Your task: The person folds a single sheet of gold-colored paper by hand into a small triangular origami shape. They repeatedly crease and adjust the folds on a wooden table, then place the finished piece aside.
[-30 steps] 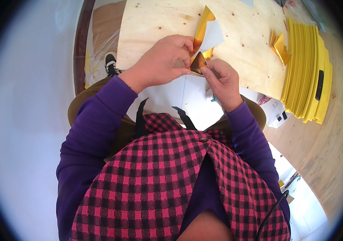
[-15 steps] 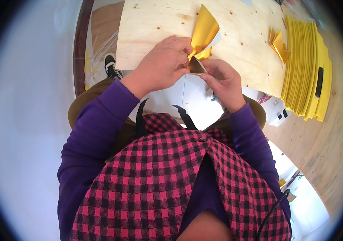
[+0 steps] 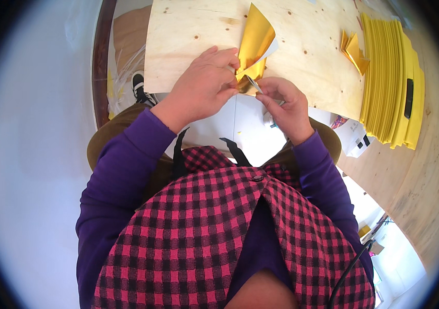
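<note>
A sheet of shiny gold paper (image 3: 256,37) with a white back is partly folded at the near edge of the wooden table. One pointed end stands out away from me, curling to show its white side. My left hand (image 3: 203,82) pinches the paper's folded left part between thumb and fingers. On the other side my right hand (image 3: 285,105) grips a near flap of it between thumb and forefinger, with the flap seen almost edge-on. The folds between my fingertips are partly hidden.
At the right of the wooden tabletop (image 3: 194,20) stands a long stack of yellow folded paper (image 3: 387,77) with a black mark. Beside it lies a folded gold paper piece (image 3: 354,53). A white box (image 3: 353,136) sits below the table edge. A shoe (image 3: 138,87) shows at left.
My right hand has tilted the near flap, so its dark inner face has narrowed to an edge. The left hand keeps its pinch. The whole view has shifted slightly.
</note>
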Available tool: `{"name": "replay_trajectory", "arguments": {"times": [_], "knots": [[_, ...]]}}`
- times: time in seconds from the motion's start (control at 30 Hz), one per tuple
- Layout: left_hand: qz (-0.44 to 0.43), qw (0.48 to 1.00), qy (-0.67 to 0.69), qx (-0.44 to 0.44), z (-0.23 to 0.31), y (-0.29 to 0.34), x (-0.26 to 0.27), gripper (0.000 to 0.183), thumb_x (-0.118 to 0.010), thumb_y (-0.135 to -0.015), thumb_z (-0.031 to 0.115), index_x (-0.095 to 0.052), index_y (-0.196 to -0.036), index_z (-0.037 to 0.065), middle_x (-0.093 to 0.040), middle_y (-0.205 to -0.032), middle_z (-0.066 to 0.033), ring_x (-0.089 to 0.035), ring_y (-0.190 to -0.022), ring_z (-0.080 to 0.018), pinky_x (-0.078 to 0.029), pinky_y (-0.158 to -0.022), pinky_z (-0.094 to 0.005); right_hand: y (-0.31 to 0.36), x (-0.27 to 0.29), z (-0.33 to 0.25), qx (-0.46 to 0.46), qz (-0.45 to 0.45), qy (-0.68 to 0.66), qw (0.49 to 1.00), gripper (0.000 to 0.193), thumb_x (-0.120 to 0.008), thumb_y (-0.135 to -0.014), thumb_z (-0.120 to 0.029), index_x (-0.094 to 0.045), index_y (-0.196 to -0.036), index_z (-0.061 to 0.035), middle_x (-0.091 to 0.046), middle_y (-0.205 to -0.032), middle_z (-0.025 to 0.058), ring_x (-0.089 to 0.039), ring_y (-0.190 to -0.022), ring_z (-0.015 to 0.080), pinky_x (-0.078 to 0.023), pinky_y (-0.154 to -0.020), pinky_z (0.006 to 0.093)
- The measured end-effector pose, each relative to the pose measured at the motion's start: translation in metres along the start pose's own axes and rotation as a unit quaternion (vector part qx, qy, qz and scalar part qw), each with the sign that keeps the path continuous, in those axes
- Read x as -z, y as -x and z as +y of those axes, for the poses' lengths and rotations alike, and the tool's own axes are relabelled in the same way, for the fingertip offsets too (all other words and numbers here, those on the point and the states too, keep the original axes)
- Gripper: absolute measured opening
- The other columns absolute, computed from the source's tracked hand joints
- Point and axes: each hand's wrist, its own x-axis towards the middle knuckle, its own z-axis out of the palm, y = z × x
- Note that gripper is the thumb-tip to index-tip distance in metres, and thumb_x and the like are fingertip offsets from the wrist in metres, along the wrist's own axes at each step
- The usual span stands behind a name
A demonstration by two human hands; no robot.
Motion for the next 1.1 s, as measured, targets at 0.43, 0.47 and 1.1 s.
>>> {"name": "replay_trajectory", "arguments": {"times": [0.43,0.47,1.1], "knots": [[0.015,1.0,0.009,0.007,0.002,0.001,0.0,0.01,-0.071,-0.082,0.01,-0.065,-0.088,0.005,-0.062,-0.117,-0.0102,-0.05,-0.131,-0.0311,-0.033,-0.115,-0.0507,-0.011,0.001,-0.011,-0.092,-0.026,-0.051,0.994,0.023,-0.071,-0.088,-0.001,-0.064,-0.109,-0.0008,-0.061,-0.078,-0.0017,-0.054,-0.068,0.0055,-0.048,-0.065,0.0215],[0.026,1.0,0.007,0.0,0.001,0.001,0.0,0.012,-0.071,-0.082,0.011,-0.065,-0.09,0.005,-0.063,-0.114,-0.0102,-0.053,-0.128,-0.0314,-0.034,-0.114,-0.0513,-0.012,0.002,-0.011,-0.099,-0.028,-0.052,0.993,0.023,-0.071,-0.088,-0.001,-0.064,-0.109,-0.0006,-0.061,-0.078,-0.002,-0.054,-0.068,0.0052,-0.048,-0.065,0.0213],[0.051,0.998,-0.024,0.011,0.004,0.003,-0.009,0.027,-0.065,-0.089,0.015,-0.063,-0.113,0.005,-0.06,-0.123,-0.0121,-0.049,-0.133,-0.0305,-0.031,-0.115,-0.05,-0.012,0.006,-0.01,-0.078,-0.041,-0.077,0.993,0.023,-0.069,-0.091,-0.003,-0.062,-0.112,-0.0006,-0.063,-0.078,-0.0001,-0.056,-0.07,0.0053,-0.049,-0.066,0.0211]]}}
